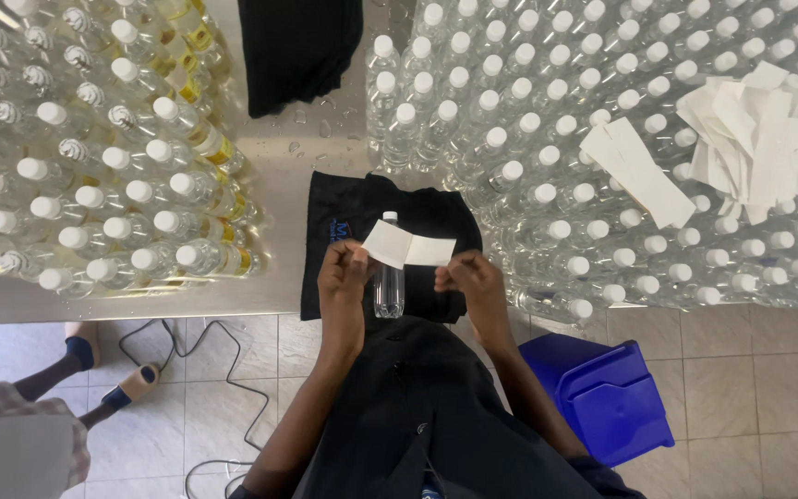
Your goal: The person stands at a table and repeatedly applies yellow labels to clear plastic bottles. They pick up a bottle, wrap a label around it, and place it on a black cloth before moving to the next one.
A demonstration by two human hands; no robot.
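A single head-worn camera looks almost straight down from above the person. The person's torso fills the bottom centre of the frame, with both forearms reaching upward into the middle. The steel table (288,176) spans the upper two thirds; the tiled floor (750,388) fills the lower third. The view is close, at arm's reach. No second view exists.

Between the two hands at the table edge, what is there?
In the head view, a clear capped bottle stands on a black cloth between the left hand and right hand, with a white label stretched across its top.
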